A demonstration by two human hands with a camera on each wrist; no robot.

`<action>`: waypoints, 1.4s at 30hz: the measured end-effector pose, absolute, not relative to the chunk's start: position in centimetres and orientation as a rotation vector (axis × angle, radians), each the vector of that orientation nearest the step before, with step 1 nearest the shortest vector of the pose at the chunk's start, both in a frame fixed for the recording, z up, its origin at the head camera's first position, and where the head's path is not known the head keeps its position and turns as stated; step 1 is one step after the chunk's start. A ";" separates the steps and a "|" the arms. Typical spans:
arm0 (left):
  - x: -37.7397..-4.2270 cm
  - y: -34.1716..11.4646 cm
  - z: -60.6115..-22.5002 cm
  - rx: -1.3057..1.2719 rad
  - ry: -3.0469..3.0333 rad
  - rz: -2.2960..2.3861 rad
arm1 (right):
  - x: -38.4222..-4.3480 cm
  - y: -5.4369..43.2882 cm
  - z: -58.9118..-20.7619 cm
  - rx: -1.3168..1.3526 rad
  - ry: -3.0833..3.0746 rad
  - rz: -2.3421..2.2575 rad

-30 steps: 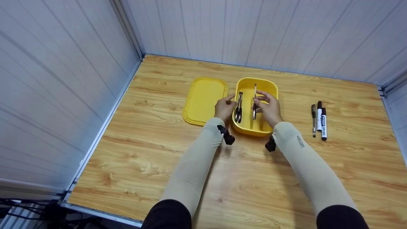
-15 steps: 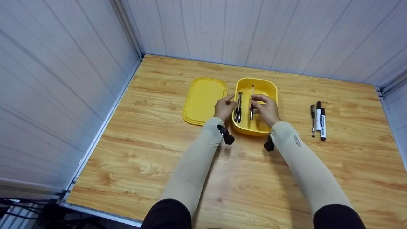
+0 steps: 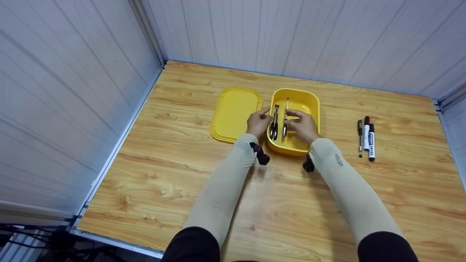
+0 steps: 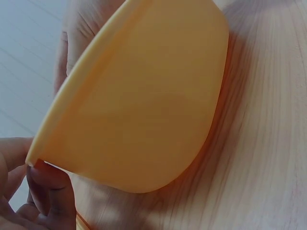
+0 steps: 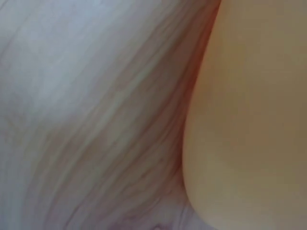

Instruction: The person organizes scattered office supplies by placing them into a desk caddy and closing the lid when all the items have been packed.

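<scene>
A yellow plastic box (image 3: 287,150) stands uncovered on the table. My left hand (image 3: 257,123) pinches the box's left rim between thumb and fingers, which the left wrist view shows close up at the box wall (image 4: 144,105). Inside, along the left wall, lie two black-capped pens (image 3: 274,123) side by side. My right hand (image 3: 304,125) reaches into the box and pinches another clear-barrelled gel pen (image 3: 285,130), held parallel to those pens and just right of them. The right wrist view has only the box's outer wall (image 5: 249,120) and table, with the right hand out of sight.
The yellow lid (image 3: 236,114) lies flat left of the box. To the right lie a black-capped pen (image 3: 360,138) and two white markers with black caps (image 3: 366,133). White panels (image 3: 284,36) wall the wooden table (image 3: 164,174) at back and sides.
My right hand has carried the gel pen leftward inside the box, closer to the two pens. The left hand keeps its place at the rim.
</scene>
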State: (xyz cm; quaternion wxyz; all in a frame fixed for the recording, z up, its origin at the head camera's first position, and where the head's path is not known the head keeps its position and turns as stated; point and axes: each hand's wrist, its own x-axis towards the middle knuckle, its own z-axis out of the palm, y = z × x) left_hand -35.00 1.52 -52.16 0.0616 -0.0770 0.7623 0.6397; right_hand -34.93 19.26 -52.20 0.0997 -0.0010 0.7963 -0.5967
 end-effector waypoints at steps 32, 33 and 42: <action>-35.0 1.4 -52.1 -0.221 2.306 1.930 | -35.0 18.4 -53.1 -0.065 2.459 -1.484; -35.0 1.4 -52.1 -0.217 2.304 1.932 | -35.0 18.5 -53.1 -0.065 2.476 -1.466; -35.0 1.4 -52.3 -0.198 2.320 1.929 | -35.1 18.3 -53.4 -0.070 2.461 -1.477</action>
